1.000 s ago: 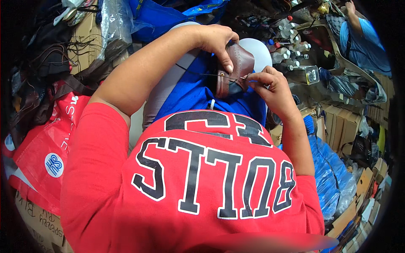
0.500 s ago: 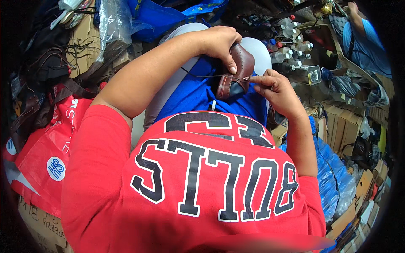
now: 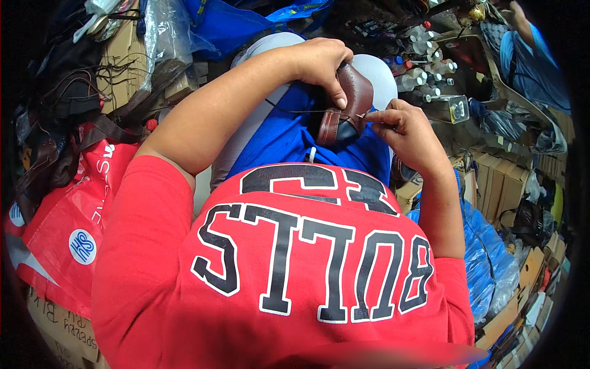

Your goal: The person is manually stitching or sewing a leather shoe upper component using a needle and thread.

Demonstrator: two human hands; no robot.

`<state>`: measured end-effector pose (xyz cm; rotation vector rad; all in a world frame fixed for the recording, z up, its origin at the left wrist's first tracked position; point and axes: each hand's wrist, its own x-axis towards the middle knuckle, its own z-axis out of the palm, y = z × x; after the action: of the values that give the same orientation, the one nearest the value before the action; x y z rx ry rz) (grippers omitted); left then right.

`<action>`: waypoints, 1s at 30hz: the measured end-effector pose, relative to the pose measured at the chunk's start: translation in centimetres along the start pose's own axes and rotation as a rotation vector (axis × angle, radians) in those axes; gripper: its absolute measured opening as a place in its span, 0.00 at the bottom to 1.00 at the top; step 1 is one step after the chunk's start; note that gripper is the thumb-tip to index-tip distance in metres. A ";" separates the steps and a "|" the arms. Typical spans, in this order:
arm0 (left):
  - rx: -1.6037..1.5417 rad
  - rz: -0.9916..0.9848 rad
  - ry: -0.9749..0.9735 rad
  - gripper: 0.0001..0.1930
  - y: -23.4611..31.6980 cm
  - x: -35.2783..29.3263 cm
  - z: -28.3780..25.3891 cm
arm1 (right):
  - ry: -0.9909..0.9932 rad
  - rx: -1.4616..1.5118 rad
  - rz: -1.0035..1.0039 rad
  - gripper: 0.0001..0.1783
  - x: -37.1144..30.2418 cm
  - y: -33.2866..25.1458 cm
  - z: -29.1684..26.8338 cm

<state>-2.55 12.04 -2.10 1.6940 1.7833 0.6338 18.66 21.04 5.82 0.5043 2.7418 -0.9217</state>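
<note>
A brown leather shoe (image 3: 357,88) with a dark inner opening rests on my lap, between my knees. My left hand (image 3: 326,64) grips its far left side, thumb pressed on the leather. At the shoe's near right edge, my right hand (image 3: 399,126) pinches a thin, needle-like tool (image 3: 362,116), whose tip meets the leather; its exact kind is too small to tell. A dark thread (image 3: 295,111) stretches from the left across my lap to the shoe. Blue cloth (image 3: 270,138) lies under the shoe.
Several small bottles (image 3: 424,80) crowd together at the upper right, beside a clear square container (image 3: 452,109). A red bag (image 3: 67,215) lies at left. Cardboard pieces (image 3: 501,184) and blue plastic (image 3: 479,246) fill the right. Another person's arm (image 3: 521,26) shows at the upper right.
My right hand has shifted very slightly right, with the needle-like tool still at the shoe's edge. The shoe has tilted a little; my left hand keeps its grip.
</note>
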 end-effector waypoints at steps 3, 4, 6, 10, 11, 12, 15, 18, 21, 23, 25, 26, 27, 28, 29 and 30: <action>0.000 -0.002 0.006 0.40 -0.2 -0.1 0.1 | 0.027 0.049 0.004 0.12 0.0 -0.2 0.3; 0.001 -0.005 0.004 0.40 -0.1 0.0 0.1 | 0.026 0.049 0.002 0.12 0.0 0.1 0.6; -0.004 -0.009 0.004 0.40 -0.1 0.1 0.1 | 0.071 0.169 0.021 0.10 -0.1 0.8 1.2; 0.015 0.018 0.046 0.39 0.1 -0.1 0.2 | 0.095 0.237 -0.021 0.10 0.5 1.1 1.7; 0.014 0.019 0.045 0.39 0.0 -0.1 0.2 | 0.087 0.238 -0.015 0.10 0.6 0.9 1.5; 0.008 0.020 0.038 0.39 0.0 -0.1 0.1 | 0.079 0.240 -0.010 0.10 0.7 0.7 1.4; 0.002 0.016 0.018 0.40 -0.1 0.0 0.0 | 0.107 0.252 -0.075 0.08 1.2 1.5 2.2; -0.018 0.026 0.029 0.40 -0.2 0.3 0.2 | 0.117 0.409 -0.073 0.08 1.1 3.8 3.1; -0.030 0.043 0.057 0.40 -0.7 0.0 0.6 | 0.065 0.439 -0.069 0.07 1.1 4.0 2.9; -0.017 0.062 0.077 0.39 -0.6 -0.1 0.6 | 0.068 0.436 -0.085 0.07 1.2 4.3 2.9; -0.038 0.043 0.085 0.37 -0.5 -0.1 0.6 | 0.070 0.429 -0.104 0.07 1.2 4.8 3.3; -0.035 0.042 0.094 0.37 -0.4 -0.1 0.7 | 0.083 0.468 -0.112 0.08 1.2 5.1 3.5; -0.026 0.015 0.080 0.37 -0.3 0.0 0.9 | 0.096 0.506 -0.120 0.08 1.2 5.3 3.7; -0.019 -0.015 0.069 0.36 -0.3 0.1 1.1 | 0.131 0.500 -0.107 0.07 1.1 4.9 4.0; -0.016 -0.017 0.080 0.36 -0.2 0.2 1.2 | 0.128 0.493 -0.116 0.07 1.1 4.6 4.4; -0.012 -0.011 0.095 0.36 -0.2 0.3 1.3 | 0.169 0.554 -0.067 0.06 1.2 4.4 5.1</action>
<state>-1.77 12.21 -3.24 1.6697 1.8490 0.7294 19.64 21.53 -0.91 0.6005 2.6326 -1.7425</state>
